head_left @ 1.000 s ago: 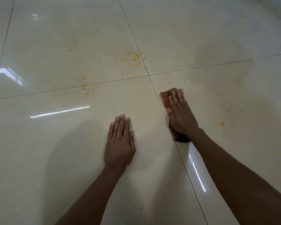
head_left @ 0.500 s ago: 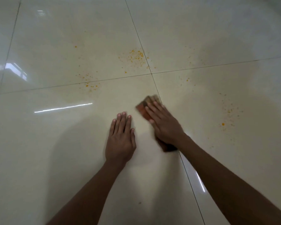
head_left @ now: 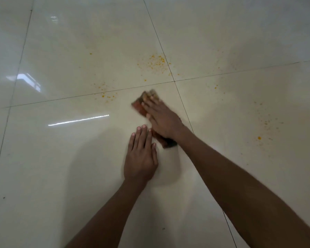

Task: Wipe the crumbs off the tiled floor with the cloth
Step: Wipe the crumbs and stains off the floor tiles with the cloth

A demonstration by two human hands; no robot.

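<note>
Fingers (head_left: 151,104) of the right hand (head_left: 164,119) are laid out nearly straight and close together, pressed flat on top of the cloth (head_left: 139,106); nothing is curled round it, and its far end is blurred. The reddish-brown cloth is pinned against the tiled floor (head_left: 61,158) on the near left tile, just short of the junction where four tiles meet, with one end seen beyond the fingertips and the other, darker end seen under the wrist. The right forearm is stretched in from the lower right corner, angled toward the upper left.

The left hand (head_left: 140,158) is spread palm-down on the same tile, fingers straight and together, nothing held; its fingertips are placed just beside the near end of the cloth. The left forearm is brought in from the bottom edge.

Two hands and one cloth are counted. Orange crumbs are seen in four loose scatters: the densest (head_left: 156,62) beyond the cloth near the tile junction, a smaller one (head_left: 106,94) along the grout line to the left, a few (head_left: 216,86) to the right of the junction, and a sparse spread (head_left: 265,122) on the right tile, with a single larger crumb (head_left: 259,138) below it.
</note>
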